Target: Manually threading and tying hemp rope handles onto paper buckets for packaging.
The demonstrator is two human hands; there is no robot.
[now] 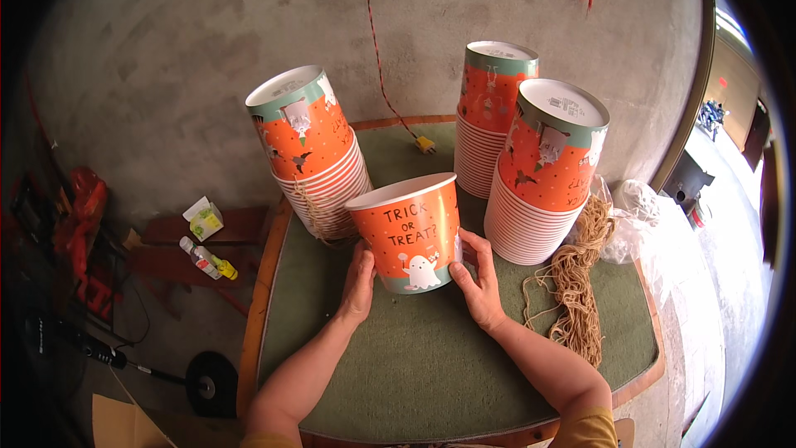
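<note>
An orange paper bucket with a white ghost print stands upright on the green table top, its open mouth facing up. My left hand presses against its lower left side. My right hand cups its lower right side. Behind it stand three stacks of upside-down orange buckets: one leaning at the left, tied with twine, one at the back and one at the right.
A bundle of tan twine lies right of my right hand, next to a clear plastic bag. A red cord with a yellow plug hangs down the grey wall. Bottles, a small box and tools lie on the floor at left.
</note>
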